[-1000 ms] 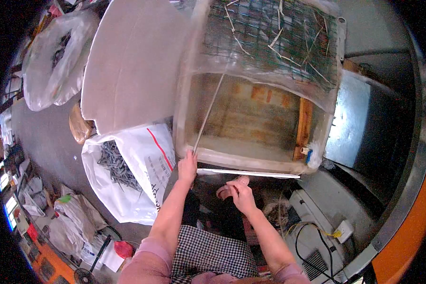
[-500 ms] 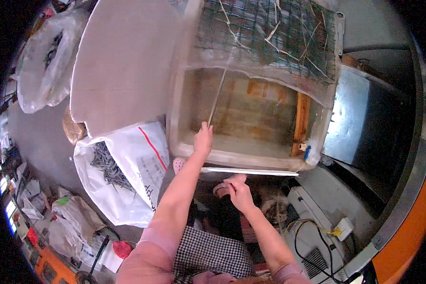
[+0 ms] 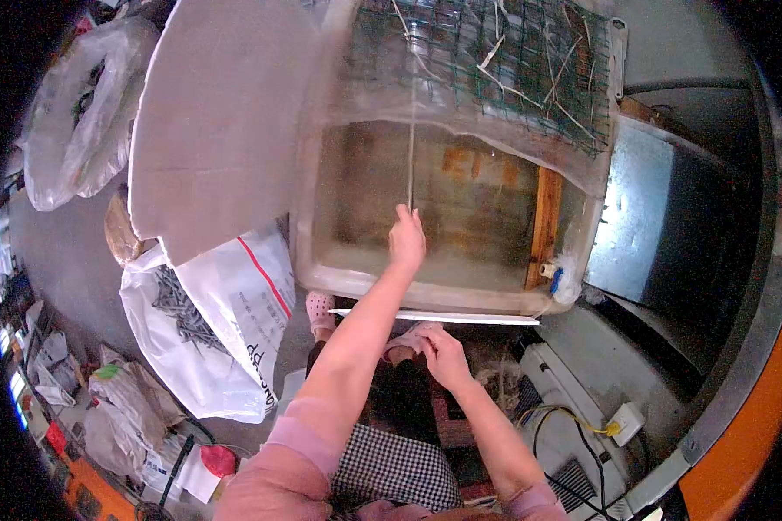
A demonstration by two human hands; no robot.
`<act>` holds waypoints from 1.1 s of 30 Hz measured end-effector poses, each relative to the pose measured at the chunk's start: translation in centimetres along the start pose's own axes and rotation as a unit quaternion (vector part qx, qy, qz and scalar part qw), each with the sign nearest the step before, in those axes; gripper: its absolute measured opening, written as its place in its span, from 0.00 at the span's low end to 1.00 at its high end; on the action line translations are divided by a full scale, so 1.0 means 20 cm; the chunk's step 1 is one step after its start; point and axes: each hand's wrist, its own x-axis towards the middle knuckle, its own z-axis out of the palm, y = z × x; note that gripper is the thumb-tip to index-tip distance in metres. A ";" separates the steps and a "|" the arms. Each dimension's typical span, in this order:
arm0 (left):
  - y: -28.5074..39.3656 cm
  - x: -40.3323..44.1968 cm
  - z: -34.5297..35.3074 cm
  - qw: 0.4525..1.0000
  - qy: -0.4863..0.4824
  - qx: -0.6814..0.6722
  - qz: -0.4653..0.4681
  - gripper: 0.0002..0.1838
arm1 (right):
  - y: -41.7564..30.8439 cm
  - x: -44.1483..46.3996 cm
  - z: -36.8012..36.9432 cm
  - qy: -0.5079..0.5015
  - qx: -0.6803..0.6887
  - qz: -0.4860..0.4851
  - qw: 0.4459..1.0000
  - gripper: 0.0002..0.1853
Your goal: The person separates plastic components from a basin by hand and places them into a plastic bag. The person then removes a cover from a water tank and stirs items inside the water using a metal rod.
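My left hand (image 3: 407, 239) is closed around the lower end of a long thin rod (image 3: 411, 165). The rod points away from me, over a large pale tub (image 3: 443, 295) with a brownish, stained interior. Its far end runs over the clear plastic sheet (image 3: 374, 95) and green wire mesh (image 3: 469, 52) that cover the tub's far half. My right hand (image 3: 446, 356) is low, just on my side of a white strip (image 3: 434, 316) along the tub's near edge. Its fingers are pinched together, and whatever may be in them is hidden.
Left of the tub stands a large pale board (image 3: 226, 122). Below it, a white bag (image 3: 243, 347) holds many dark grey pieces. A wooden slat (image 3: 545, 226) and a blue-handled valve (image 3: 554, 276) are at the tub's right. Cables (image 3: 573, 417) lie at lower right.
My left hand has moved right and slightly away from me, swinging the rod from slanted to nearly straight ahead. My right hand stays low, almost in place. The view has shifted slightly.
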 end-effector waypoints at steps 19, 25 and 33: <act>-0.42 -0.28 -0.26 0.997 0.018 0.051 -0.053 0.11 | 0.07 -0.04 -0.07 -0.014 -0.033 -0.035 0.999 0.11; -0.44 0.03 -0.25 0.993 0.049 0.107 -0.025 0.11 | 0.04 -0.07 -0.04 -0.039 -0.048 -0.022 0.998 0.09; -0.51 0.00 -0.32 0.984 0.012 0.173 0.027 0.12 | -0.01 -0.07 -0.04 -0.041 -0.032 -0.024 0.998 0.08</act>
